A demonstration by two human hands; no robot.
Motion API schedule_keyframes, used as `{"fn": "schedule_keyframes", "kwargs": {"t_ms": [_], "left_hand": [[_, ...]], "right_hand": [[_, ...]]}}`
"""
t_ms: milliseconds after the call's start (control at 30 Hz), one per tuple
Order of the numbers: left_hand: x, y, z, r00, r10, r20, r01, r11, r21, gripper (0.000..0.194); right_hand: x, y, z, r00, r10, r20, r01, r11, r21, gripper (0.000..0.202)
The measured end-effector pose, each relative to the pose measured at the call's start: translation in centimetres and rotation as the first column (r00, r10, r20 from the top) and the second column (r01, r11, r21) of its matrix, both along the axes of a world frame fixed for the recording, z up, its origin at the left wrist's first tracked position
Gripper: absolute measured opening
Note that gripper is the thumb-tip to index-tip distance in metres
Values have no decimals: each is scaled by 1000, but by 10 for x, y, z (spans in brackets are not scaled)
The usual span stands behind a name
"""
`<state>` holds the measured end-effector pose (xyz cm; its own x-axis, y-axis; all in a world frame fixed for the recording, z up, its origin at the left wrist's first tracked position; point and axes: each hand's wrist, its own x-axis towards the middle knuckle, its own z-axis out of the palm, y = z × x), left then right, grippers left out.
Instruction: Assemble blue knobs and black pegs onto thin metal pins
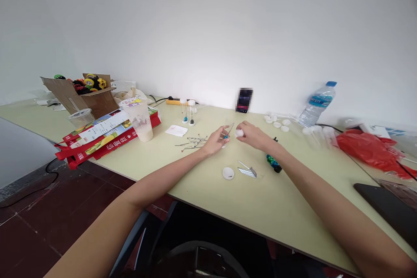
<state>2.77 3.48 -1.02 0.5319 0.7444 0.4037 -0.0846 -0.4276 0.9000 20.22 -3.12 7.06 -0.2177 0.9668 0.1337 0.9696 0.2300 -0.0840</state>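
Note:
Above the middle of the table, my left hand is closed on a small piece with blue parts and thin rods pointing up right. Just to its right, my right hand pinches a round white cap. The hands are close but apart. Left of my left hand lie several thin metal pins. Nearer the front are a round white lid with tiny dark bits in it and a bundle of silvery rods. A green and black item lies under my right forearm, partly hidden.
Two small clear tubes stand behind, near a propped phone. At left are a cup, a red bag and a cardboard box. White caps, a bottle and red plastic lie right.

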Motion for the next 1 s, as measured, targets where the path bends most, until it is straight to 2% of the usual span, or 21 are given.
{"fn": "schedule_keyframes", "kwargs": {"t_ms": [167,300,400,667,867,1000], "left_hand": [[4,-4,-2,997,-38,-63,46,988,144,64],[4,-5,-3,996,-43,-72,57,975,213,68],[4,-5,-4,995,-35,-95,60,960,275,71],[4,-4,-2,986,-19,-168,75,940,333,73],[4,-9,0,990,-23,-140,70,938,340,73],[4,-9,-1,991,-28,-127,70,939,338,73]], "right_hand": [[11,-4,26,975,157,-155,-127,974,190,29],[12,-9,34,935,210,-287,-165,971,173,33],[10,-11,35,899,260,-354,-206,962,181,27],[2,-19,41,928,234,-291,-193,968,163,18],[3,-23,47,942,210,-260,-196,977,82,18],[3,-22,46,949,171,-264,-151,984,93,21]]}}
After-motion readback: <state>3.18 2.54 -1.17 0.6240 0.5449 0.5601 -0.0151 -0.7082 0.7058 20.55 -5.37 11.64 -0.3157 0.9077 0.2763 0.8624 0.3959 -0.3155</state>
